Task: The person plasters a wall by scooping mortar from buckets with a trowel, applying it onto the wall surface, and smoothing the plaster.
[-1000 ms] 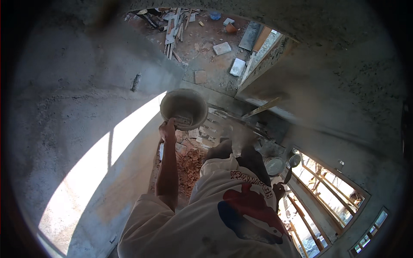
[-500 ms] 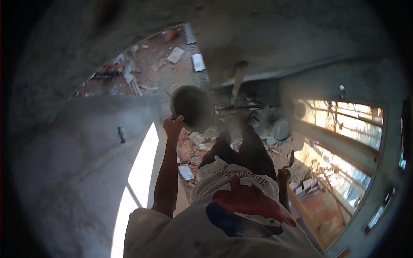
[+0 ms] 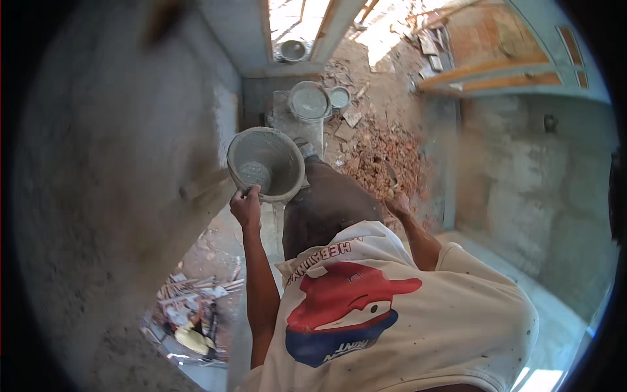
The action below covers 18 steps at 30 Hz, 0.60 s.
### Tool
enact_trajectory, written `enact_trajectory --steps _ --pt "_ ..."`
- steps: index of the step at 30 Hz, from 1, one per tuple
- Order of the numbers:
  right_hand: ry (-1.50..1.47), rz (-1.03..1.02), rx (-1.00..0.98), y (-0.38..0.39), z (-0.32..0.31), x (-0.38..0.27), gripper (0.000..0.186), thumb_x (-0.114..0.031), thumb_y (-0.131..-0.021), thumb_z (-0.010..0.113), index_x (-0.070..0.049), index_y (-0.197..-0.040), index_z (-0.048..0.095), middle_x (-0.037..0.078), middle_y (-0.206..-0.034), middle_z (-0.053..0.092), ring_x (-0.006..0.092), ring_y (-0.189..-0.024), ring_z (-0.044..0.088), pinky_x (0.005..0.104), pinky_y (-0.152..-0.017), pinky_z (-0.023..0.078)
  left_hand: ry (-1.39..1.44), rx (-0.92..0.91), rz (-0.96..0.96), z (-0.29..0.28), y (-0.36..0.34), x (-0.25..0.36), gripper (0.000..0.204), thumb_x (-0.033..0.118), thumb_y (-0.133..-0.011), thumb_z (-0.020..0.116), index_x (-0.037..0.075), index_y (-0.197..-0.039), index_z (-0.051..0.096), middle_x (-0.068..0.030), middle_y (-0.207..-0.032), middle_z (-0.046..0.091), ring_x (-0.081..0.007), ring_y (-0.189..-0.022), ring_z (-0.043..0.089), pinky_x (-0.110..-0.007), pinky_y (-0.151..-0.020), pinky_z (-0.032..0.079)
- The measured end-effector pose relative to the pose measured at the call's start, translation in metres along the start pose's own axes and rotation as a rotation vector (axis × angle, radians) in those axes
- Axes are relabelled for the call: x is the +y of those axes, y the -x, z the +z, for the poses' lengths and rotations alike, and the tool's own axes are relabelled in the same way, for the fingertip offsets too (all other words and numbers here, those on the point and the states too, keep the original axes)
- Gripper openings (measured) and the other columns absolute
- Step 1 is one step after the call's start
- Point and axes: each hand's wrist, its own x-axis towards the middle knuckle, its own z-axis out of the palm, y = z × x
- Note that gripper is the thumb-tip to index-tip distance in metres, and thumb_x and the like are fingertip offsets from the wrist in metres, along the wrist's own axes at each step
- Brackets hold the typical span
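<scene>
My left hand (image 3: 245,208) is closed on the rim of a grey, mortar-crusted bucket (image 3: 281,160), which tilts so that its inside shows. A little wet grey mortar (image 3: 255,174) lies at its bottom. Lower on the right, my right hand (image 3: 398,204) is closed round the handle of a small trowel (image 3: 391,173), its thin blade pointing away from me. Most of the handle is hidden in the fingers. Beyond the bucket, a round tub (image 3: 310,101) of grey mix stands on a pale ledge, beside a smaller pail (image 3: 339,97).
Another bucket (image 3: 292,50) sits by the bright window opening at the top. Broken red rubble (image 3: 382,157) covers the floor to the right. Rough plastered wall (image 3: 130,196) rises close on my left. Scrap wood and debris (image 3: 196,307) lie far below at lower left.
My view and body have turned, bringing the tub, pail and rubble floor into plain sight. The bucket stays in my left hand, the trowel in my right.
</scene>
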Motion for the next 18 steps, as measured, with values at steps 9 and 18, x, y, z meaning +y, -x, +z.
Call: enact_trajectory --steps 9,18 --pt "-0.317 0.552 -0.106 0.118 0.042 0.041 0.028 -0.019 -0.083 0.060 0.006 -0.093 0.067 0.023 -0.075 0.068 0.0346 -0.059 0.068 0.0449 -0.053 0.056 -0.272 -0.326 0.236 0.176 -0.034 0.092 0.039 0.030 -0.075 0.072 -0.007 -0.086 0.068 -0.0205 -0.079 0.072 -0.0324 -0.077 0.069 -0.043 -0.079 0.051" --pt "-0.331 0.514 -0.053 0.183 0.108 0.088 0.026 -0.021 -0.082 0.061 0.005 -0.083 0.064 0.022 -0.070 0.065 0.0319 -0.061 0.068 0.0445 -0.058 0.055 -0.255 -0.513 0.005 0.268 0.030 0.122 0.030 0.021 -0.074 0.074 -0.004 -0.091 0.072 -0.0171 -0.080 0.072 -0.0186 -0.068 0.069 -0.034 -0.063 0.055"
